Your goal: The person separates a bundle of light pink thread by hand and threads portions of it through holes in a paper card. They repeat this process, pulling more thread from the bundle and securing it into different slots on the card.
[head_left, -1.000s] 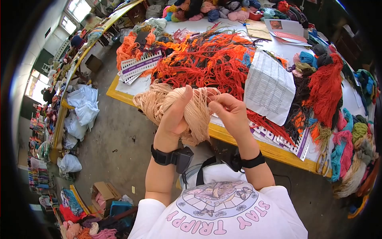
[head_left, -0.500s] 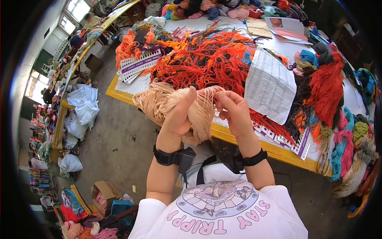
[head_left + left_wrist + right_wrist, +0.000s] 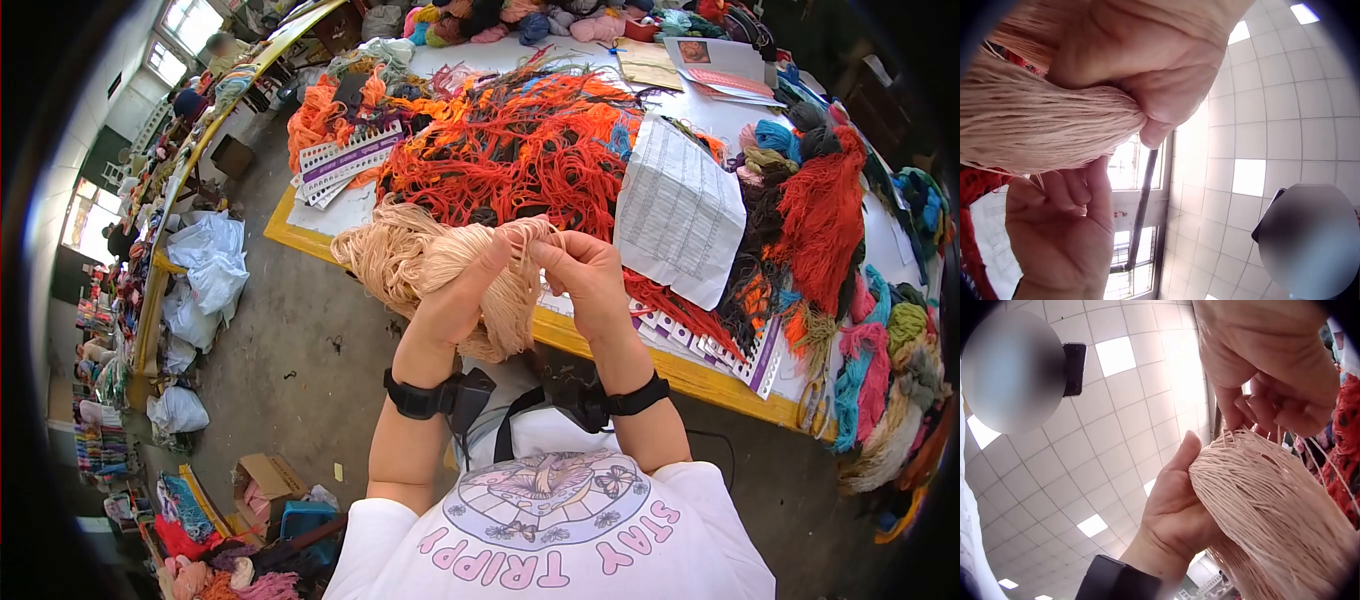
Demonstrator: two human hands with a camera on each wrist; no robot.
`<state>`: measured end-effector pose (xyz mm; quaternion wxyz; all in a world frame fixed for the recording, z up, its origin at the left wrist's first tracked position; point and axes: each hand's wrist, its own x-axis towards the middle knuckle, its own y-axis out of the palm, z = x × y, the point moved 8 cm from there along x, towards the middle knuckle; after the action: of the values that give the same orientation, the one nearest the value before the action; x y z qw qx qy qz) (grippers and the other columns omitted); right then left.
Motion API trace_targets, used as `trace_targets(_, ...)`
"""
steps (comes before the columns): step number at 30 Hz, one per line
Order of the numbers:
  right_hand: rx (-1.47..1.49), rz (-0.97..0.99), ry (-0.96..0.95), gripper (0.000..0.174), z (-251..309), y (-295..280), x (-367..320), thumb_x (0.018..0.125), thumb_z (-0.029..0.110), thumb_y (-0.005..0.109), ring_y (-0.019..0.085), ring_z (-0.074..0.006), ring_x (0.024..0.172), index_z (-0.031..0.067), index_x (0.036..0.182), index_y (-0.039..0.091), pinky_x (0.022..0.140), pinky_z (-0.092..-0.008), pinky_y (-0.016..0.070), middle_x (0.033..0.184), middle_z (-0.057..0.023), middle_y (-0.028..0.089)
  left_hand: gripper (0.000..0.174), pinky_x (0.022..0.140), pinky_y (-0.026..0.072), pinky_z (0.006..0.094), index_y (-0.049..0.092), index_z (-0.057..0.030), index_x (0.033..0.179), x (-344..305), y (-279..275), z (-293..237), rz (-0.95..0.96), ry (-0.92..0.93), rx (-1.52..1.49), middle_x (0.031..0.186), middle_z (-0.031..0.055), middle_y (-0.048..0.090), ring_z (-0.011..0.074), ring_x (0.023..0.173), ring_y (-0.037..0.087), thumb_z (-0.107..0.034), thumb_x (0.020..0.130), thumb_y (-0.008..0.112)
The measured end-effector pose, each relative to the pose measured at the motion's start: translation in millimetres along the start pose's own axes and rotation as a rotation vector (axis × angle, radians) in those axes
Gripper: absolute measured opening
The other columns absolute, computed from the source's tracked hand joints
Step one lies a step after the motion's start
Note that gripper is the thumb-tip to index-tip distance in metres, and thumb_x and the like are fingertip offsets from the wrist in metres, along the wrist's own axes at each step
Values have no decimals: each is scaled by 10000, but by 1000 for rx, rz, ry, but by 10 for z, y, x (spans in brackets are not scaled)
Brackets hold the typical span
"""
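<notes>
A thick skein of pale peach yarn (image 3: 385,255) hangs over my left hand (image 3: 455,300), gripped between the upright thumb and the fingers behind it. The fingers are mostly hidden by the strands. At the skein's right edge my right hand (image 3: 592,285) pinches a few strands with thumb and fingertips. In the right wrist view, the yarn (image 3: 1266,494) fans down from the left thumb, and the right fingers (image 3: 1263,412) are curled at its top with thin strands drawn out between them. The left wrist view shows the yarn bundle (image 3: 1041,125) folded under the left thumb.
Behind the hands, a yellow-edged table (image 3: 690,375) bears a big heap of red and orange yarn (image 3: 500,150). A printed sheet (image 3: 680,210) lies on it, with punched colour cards (image 3: 350,160) at left. Scissors (image 3: 815,400) sit near the right corner; more skeins (image 3: 870,350) hang beyond.
The right hand moved slightly right and up, then back toward the left thumb, still pinching strands. The left thumb has tilted toward the right hand. The skein stays in the left hand.
</notes>
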<state>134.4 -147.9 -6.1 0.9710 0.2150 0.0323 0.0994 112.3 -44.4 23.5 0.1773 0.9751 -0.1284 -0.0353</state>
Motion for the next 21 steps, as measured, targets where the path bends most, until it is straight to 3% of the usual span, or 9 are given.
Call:
trace_targets(5, 150, 42, 35, 130, -127, -18, 21, 785, 164, 652, 421, -4, 535, 37, 770, 634, 470, -176, 319, 635, 49, 549, 472, 766, 435, 249, 483, -11, 1196, -25, -6, 48, 51, -57, -30, 1031, 31, 555, 83, 903, 513, -388, 915, 438)
trace_targets(9, 55, 50, 16, 119, -68, 17, -10, 786, 155, 643, 431, -2, 550, 36, 784, 641, 472, -175, 320, 649, 50, 559, 463, 732, 442, 234, 491, -8, 1184, 17, -25, 59, 39, 10, -73, 1007, 26, 560, 74, 875, 518, -381, 914, 446)
trace_targets(12, -10, 40, -47, 97, -32, 27, -13, 784, 136, 637, 435, 1, 565, 40, 791, 647, 491, -173, 328, 662, 57, 562, 443, 718, 440, 225, 502, -8, 1175, 5, -58, 116, 3, -39, -87, 1000, 23, 563, 70, 857, 522, -363, 915, 453)
trace_targets(15, 11, 13, -40, 70, -50, -4, -10, 776, 112, 638, 437, 2, 579, 45, 793, 652, 518, -171, 343, 670, 65, 561, 472, 901, 408, 303, 431, 22, 1230, 11, -84, 153, 44, -59, -66, 1176, 90, 510, 148, 1063, 504, -335, 922, 432)
trace_targets(18, 6, -18, -70, 55, -34, -10, -22, 772, 95, 635, 453, -7, 608, 43, 782, 649, 527, -167, 359, 698, 49, 569, 401, 883, 417, 306, 473, 17, 1193, 29, -111, 112, -11, -16, -1, 1134, 84, 543, 149, 1024, 529, -272, 915, 462)
trace_targets(20, -45, -42, -142, 50, -7, 5, -30, 771, 82, 626, 474, -19, 642, 36, 760, 640, 527, -167, 374, 751, 10, 585, 297, 757, 438, 265, 534, -7, 1101, 49, -140, 105, -100, 7, -36, 973, 45, 576, 106, 875, 540, -219, 894, 507)
trace_targets(21, -113, -93, -267, 61, 80, -22, -40, 779, 84, 608, 481, -33, 650, 28, 772, 631, 509, -175, 362, 749, -6, 579, 246, 693, 448, 245, 565, -19, 1055, 56, -166, 100, -143, 19, -54, 893, 25, 593, 85, 801, 546, -192, 884, 530)
